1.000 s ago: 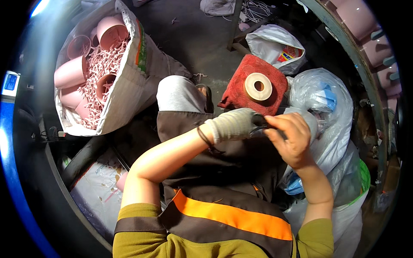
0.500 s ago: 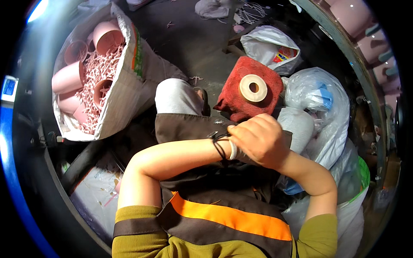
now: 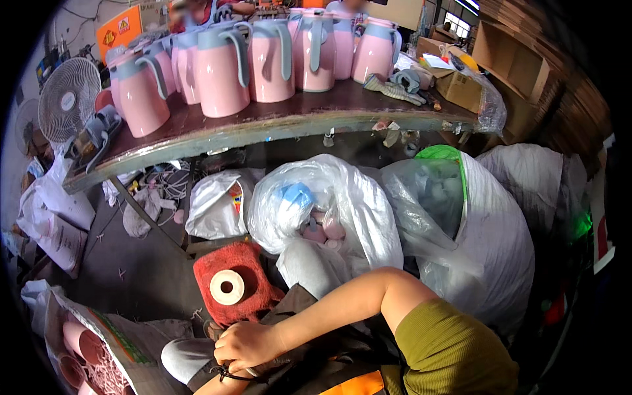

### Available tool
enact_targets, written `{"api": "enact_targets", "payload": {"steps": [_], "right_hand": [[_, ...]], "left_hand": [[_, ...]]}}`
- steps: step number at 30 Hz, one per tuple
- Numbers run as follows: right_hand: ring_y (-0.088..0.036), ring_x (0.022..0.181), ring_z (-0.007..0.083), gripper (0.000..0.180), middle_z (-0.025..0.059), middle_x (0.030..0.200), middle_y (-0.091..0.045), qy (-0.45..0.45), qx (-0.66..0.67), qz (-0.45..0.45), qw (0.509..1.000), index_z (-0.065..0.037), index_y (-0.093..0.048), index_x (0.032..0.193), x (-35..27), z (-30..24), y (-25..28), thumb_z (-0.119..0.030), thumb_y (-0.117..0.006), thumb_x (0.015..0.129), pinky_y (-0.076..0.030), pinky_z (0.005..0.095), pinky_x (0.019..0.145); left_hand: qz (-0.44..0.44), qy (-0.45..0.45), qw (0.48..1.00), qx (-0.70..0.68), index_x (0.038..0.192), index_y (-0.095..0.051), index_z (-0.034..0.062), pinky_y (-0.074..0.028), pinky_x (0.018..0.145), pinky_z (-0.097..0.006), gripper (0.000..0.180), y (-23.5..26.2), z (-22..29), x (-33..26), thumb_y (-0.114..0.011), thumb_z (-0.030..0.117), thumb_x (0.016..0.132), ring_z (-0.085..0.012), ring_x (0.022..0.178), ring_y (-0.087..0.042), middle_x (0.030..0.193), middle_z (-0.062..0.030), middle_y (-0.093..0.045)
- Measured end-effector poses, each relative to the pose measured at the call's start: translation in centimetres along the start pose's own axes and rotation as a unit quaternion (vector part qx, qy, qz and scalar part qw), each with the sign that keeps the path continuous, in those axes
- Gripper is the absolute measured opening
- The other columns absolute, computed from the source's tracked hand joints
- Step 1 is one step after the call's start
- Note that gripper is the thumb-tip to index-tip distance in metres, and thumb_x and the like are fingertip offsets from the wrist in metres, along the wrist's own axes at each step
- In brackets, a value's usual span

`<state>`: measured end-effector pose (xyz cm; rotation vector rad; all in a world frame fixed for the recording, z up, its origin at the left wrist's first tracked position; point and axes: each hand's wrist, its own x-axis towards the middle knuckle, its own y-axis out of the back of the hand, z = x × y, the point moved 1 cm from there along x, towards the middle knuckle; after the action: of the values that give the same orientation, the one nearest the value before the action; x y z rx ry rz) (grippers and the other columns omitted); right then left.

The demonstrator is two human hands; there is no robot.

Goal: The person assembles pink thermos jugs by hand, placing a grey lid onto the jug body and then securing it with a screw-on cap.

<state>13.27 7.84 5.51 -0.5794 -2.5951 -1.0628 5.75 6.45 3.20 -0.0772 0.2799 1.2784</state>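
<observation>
Right hand (image 3: 245,345) curls, seemingly, around the left wrist (image 3: 218,386).

Grey-handled pink jugs (image 3: 220,79) crowded on brown tabletop (image 3: 342,100), small cardboard box (image 3: 461,91) at its right end, fan (image 3: 68,100) beyond its left end, orange board (image 3: 118,31) farther back. Below and nearer: clear plastic bag (image 3: 368,210), small white bag (image 3: 212,214) to its left, white sack (image 3: 497,230) with green rim to its right. Cardboard stacks (image 3: 566,92) far right
</observation>
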Motion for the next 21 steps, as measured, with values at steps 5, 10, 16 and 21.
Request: {"api": "enact_targets", "payload": {"steps": [5,10,16,21], "right_hand": [[-0.064,0.087,0.0295,0.022,0.0083,0.086,-0.066,-0.038,0.12,0.021,0.992,-0.007,-0.065,0.086,-0.8,0.5,-1.4,-0.027,-0.072,0.079,-0.05,0.0394,0.076],[-0.064,0.099,0.0334,0.035,0.0152,0.102,-0.065,0.028,0.041,0.058,0.997,-0.007,-0.064,0.108,-0.2,0.0,-3.1,-0.033,-0.069,0.084,-0.049,0.0428,0.084],[-0.065,0.09,0.0407,0.032,0.019,0.1,-0.065,-0.04,0.082,-0.054,0.994,-0.005,-0.064,0.104,-0.8,0.4,-3.4,-0.035,-0.059,0.094,-0.05,0.0474,0.079],[-0.066,0.089,0.0386,0.044,0.0188,0.09,-0.067,-0.16,-0.023,-0.122,0.979,-0.004,-0.067,0.091,0.0,0.5,-3.3,-0.044,-0.05,0.097,-0.052,0.046,0.078]], "left_hand": [[0.005,0.003,1.0,0.028,0.105,-0.067,0.0089,-0.05,0.085,-0.035,0.017,-0.1,-0.1,0.0,-0.063,0.016,0.091,-0.022,0.095,-0.064,0.099,-0.0126,-0.067],[0.006,0.004,0.999,0.042,0.105,-0.067,0.0076,-0.051,0.085,-0.035,0.017,0.0,0.3,-0.5,-0.063,0.015,0.09,-0.0222,0.095,-0.064,0.099,-0.013,-0.068],[0.002,0.003,0.999,0.053,0.105,-0.067,0.0062,-0.051,0.085,-0.035,0.016,0.1,0.2,-1.2,-0.064,0.013,0.09,-0.0225,0.095,-0.065,0.098,-0.0135,-0.068],[-0.003,-0.005,0.998,0.064,0.104,-0.068,0.0049,-0.051,0.085,-0.035,0.016,0.4,-0.7,-1.7,-0.064,0.012,0.09,-0.0227,0.094,-0.065,0.098,-0.0139,-0.069]]}}
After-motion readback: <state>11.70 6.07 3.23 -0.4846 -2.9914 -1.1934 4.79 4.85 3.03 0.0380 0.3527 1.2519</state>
